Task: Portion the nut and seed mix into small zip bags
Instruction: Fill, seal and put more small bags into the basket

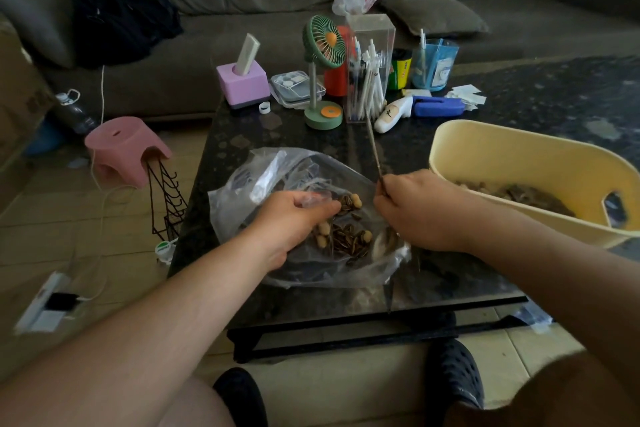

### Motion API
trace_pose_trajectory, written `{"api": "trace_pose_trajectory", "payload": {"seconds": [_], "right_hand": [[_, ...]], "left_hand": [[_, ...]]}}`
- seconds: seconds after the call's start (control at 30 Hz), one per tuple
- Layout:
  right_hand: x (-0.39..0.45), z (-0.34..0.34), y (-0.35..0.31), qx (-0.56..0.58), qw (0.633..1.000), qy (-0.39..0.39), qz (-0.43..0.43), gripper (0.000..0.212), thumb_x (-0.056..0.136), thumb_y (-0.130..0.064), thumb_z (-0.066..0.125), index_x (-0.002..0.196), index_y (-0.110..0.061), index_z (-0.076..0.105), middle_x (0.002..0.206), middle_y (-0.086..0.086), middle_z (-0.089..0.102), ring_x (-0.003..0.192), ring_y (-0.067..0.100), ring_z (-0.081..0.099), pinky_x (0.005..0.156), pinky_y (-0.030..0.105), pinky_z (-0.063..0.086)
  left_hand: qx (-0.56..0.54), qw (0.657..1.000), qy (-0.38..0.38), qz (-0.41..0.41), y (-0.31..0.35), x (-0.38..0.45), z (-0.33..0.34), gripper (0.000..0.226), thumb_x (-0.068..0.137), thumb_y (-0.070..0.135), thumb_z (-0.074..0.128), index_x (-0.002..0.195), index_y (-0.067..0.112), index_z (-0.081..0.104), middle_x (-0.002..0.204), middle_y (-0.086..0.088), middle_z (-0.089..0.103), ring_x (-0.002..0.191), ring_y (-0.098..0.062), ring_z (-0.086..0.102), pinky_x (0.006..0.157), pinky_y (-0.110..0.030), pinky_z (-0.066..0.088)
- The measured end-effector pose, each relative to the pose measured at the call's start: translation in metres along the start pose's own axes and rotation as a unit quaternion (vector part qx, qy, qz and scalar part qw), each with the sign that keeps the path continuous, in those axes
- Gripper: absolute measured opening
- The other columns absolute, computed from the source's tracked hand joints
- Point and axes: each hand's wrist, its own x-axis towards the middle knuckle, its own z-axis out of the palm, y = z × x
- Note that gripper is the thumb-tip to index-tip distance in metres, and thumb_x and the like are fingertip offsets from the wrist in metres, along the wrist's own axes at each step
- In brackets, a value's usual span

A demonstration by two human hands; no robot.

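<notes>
1. The left hand (pixel 294 218) reaches into a clear plastic bag (pixel 263 180) lying on the dark desk (pixel 242 135); its fingers are curled, pinching a fold of the plastic at the bag's mouth, so this grip is clamped on the bag.
2. The right hand (pixel 415 211) sits just beside the left, its fingers closed round the lower end of a thin stick (pixel 374 146) that rises up and away from the grip toward the far side of the desk (whether this hand also catches the bag's edge I cannot tell).
3. A small heap of the nut and seed mix (pixel 349 236), striped seeds with pale round nuts, lies inside the bag, directly between the two grips and just below the left fingertips.
4. To the right of the right grip stands a yellow tub (pixel 502 146) with a handle cut-out; more mix lies on its bottom.
5. Beyond both grips, at the far edge of the desk, stand a green fan (pixel 323 42), a clear pen holder (pixel 370 69), a pink box (pixel 242 83) and a blue cup (pixel 434 62).
6. Left of the left grip, on the floor, sits a pink stool (pixel 121 146).
</notes>
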Motion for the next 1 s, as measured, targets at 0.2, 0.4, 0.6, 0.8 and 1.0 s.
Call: {"api": "trace_pose_trajectory", "payload": {"seconds": [0.2,0.4,0.6,0.8,1.0], "right_hand": [[0.003,0.006,0.003,0.178,0.981,0.041,0.057,0.027,0.106,-0.037,0.050,0.090,-0.019,0.061,0.092,0.004,0.070,0.084,0.023,0.068,0.085,0.047,0.059],[0.002,0.011,0.003,0.295,0.952,0.029,0.075,0.026,0.108,-0.035,0.052,0.095,-0.017,0.066,0.081,0.004,0.075,0.070,0.018,0.075,0.077,0.046,0.065],[0.004,0.008,0.005,0.263,0.954,0.136,0.053,0.022,0.108,-0.037,0.050,0.096,-0.024,0.063,0.077,0.000,0.073,0.073,0.013,0.071,0.077,0.040,0.060],[0.005,0.026,0.010,0.113,0.969,0.201,-0.086,0.012,0.108,-0.028,0.048,0.100,-0.026,0.058,0.083,-0.016,0.056,0.074,0.006,0.054,0.068,0.023,0.037],[0.018,0.043,0.021,0.081,0.970,0.213,-0.080,0.021,0.108,-0.028,0.047,0.121,-0.021,0.061,0.106,0.000,0.061,0.085,0.021,0.064,0.076,0.040,0.056]], "left_hand": [[-0.018,0.999,0.010,-0.029,0.001,0.006,0.000,0.031,0.090,0.027,0.084,0.119,0.017,0.077,0.103,0.006,0.080,0.081,0.003,0.072,0.052,-0.005,0.047],[-0.016,0.999,-0.005,-0.037,0.003,0.003,-0.003,0.021,0.096,0.030,0.078,0.115,0.022,0.077,0.091,0.015,0.076,0.064,0.012,0.068,0.047,-0.007,0.046],[-0.040,0.996,0.009,-0.077,0.009,0.002,-0.009,0.021,0.094,0.042,0.077,0.107,0.025,0.081,0.097,0.017,0.077,0.102,-0.009,0.063,0.084,-0.034,0.049],[-0.023,0.999,0.034,0.009,0.012,0.005,-0.019,0.027,0.094,0.042,0.078,0.114,0.024,0.080,0.102,0.018,0.079,0.110,-0.011,0.071,0.105,-0.041,0.055],[0.050,0.998,0.023,0.033,0.009,0.007,-0.016,0.028,0.099,0.040,0.071,0.125,0.030,0.068,0.117,0.010,0.070,0.109,-0.009,0.063,0.079,-0.025,0.046]]}}
